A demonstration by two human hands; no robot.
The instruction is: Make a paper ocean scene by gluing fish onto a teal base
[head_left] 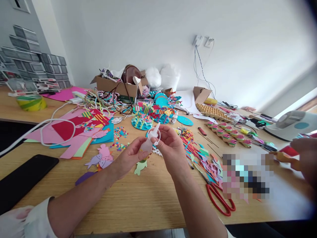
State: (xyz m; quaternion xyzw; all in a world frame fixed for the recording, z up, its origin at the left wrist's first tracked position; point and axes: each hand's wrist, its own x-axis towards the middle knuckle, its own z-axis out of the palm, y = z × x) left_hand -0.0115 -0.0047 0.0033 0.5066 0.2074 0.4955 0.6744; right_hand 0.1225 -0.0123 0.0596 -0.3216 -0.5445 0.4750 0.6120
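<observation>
Above the middle of the wooden table, my left hand point(135, 150) is closed round the body of a small translucent white glue bottle point(147, 145). My right hand point(168, 142) has its fingers closed at the bottle's pointed nozzle and the white ring-shaped strap around it. The bottle stands roughly upright, leaning slightly, nozzle up. A light green paper fish point(141, 167) lies just below the bottle, partly covered by something yellowish. Left of my hands are pink and purple paper fish point(104, 155) and scattered coloured dots point(120, 132).
Red-handled scissors point(220, 199) and paper scraps lie right of my right arm. A black phone point(27, 175) is at the left. Blue decorated discs point(142, 121) stand behind my hands. At the right edge another person's hand point(303, 148) shows beside a blurred patch.
</observation>
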